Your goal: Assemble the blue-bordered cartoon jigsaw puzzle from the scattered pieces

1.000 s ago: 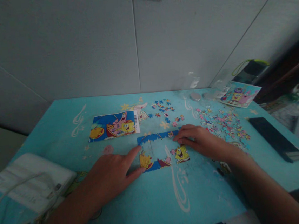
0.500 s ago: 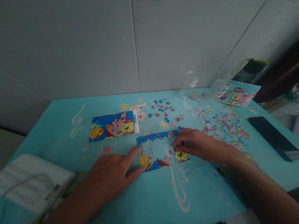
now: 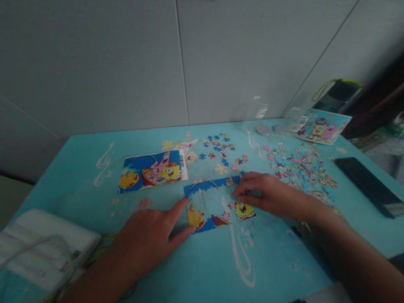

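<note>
A partly assembled jigsaw puzzle (image 3: pixel 214 222) lies on the table, its blue top strip and lower yellow and red parts framing a bare middle. My left hand (image 3: pixel 155 227) rests at its left side, thumb and index finger stretched apart, their tips touching the edge. At the right side is my right hand (image 3: pixel 259 191), with thumb and curled fingers drawn close together over the border. Whatever lies between those fingertips is hidden. Below them shows a yellow cartoon-face section (image 3: pixel 244 210). Behind the puzzle sits a matching picture card (image 3: pixel 150 171).
Several loose puzzle pieces (image 3: pixel 219 145) lie behind the puzzle, and a larger pile (image 3: pixel 303 168) spreads to the right. A dark phone-like slab (image 3: pixel 369 185), clear plastic containers (image 3: pixel 258 110) and another picture card (image 3: pixel 323 126) are farther right. A white corded device (image 3: pixel 43 247) occupies the left.
Both hands stay at the puzzle's sides, with only a very slight shift of the right fingers. The view has moved minimally.
</note>
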Demonstrator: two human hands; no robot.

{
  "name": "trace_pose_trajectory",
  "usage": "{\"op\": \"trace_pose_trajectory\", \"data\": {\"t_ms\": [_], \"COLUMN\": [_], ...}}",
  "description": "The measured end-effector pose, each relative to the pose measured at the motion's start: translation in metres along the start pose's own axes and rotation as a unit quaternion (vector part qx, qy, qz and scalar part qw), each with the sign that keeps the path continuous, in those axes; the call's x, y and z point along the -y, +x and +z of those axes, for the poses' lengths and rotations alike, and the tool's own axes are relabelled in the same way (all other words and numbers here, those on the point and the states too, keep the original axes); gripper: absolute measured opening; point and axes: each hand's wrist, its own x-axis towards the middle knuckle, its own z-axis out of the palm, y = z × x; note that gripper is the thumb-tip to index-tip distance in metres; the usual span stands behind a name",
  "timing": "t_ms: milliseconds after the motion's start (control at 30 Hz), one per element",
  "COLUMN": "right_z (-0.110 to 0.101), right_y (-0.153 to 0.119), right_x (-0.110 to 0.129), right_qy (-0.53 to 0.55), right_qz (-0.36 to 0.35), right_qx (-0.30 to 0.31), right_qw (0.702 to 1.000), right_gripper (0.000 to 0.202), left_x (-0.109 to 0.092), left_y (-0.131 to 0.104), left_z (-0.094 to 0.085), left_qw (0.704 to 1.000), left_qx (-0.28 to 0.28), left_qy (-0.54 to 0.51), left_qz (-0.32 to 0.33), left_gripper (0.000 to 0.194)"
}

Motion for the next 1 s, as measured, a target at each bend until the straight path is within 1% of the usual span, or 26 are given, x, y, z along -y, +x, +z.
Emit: {"op": "trace_pose_trajectory", "data": {"t_ms": [100,267,433,700,867,933,1000], "right_z": [0.004,0.009,0.008,0.009,0.007,0.007,0.007], "right_y": [0.000,0.001,0.001,0.002,0.001,0.001,0.001], "right_x": [0.002,0.003,0.004,0.006,0.010,0.013,0.013], "right_qy": [0.003,-0.007,-0.010,-0.009,0.019,0.019,0.014], "right_qz": [-0.001,-0.008,-0.004,-0.016,-0.020,-0.016,-0.010], "right_qx": [0.012,0.021,0.026,0.013,0.029,0.018,-0.007], "right_qw": [1.000,1.000,1.000,1.000,0.999,1.000,1.000], "right_gripper": [0.016,0.015,0.012,0.007,0.005,0.006,0.007], "left_x": [0.000,-0.001,0.000,0.002,0.001,0.000,0.000], "left_y": [0.000,0.001,0.000,0.000,0.000,0.000,-0.001], "left_z": [0.000,0.000,0.004,0.008,0.007,0.008,0.008], "left_qw": [1.000,1.000,1.000,1.000,1.000,1.000,1.000], "left_qx": [0.002,0.003,0.000,-0.016,-0.017,-0.021,-0.031], "left_qy": [-0.004,0.004,-0.004,-0.004,-0.004,0.000,0.003], "left_qz": [-0.006,0.004,0.001,0.003,0.005,0.002,0.001], "left_gripper": [0.059,0.059,0.057,0.055,0.056,0.055,0.054]}}
